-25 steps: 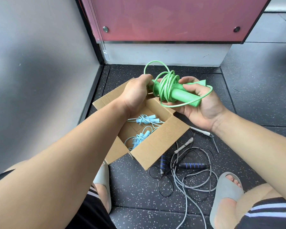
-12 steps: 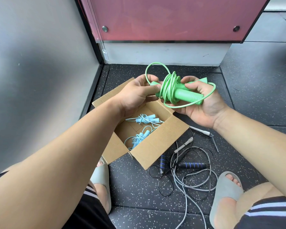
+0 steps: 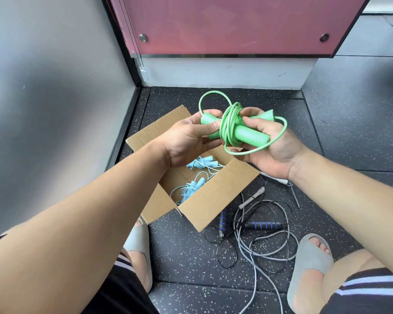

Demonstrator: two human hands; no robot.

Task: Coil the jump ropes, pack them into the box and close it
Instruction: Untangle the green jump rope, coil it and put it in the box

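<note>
Green rope (image 3: 230, 130) lower; box (image 3: 218, 193) (blue ropes (image 3: 191, 186))

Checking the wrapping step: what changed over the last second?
The left hand turned from a knuckles-up fist over the handle end of the green jump rope to a looser hold, thumb on top, fingers beneath. The right hand kept holding the other end. The box, the blue ropes inside and the ropes on the floor stayed put.

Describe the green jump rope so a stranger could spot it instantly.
Find the open cardboard box on the speckled floor. Just above it, the left hand and right hand hold the green jump rope. It's the only green one; boxed ropes are pale blue.
</note>
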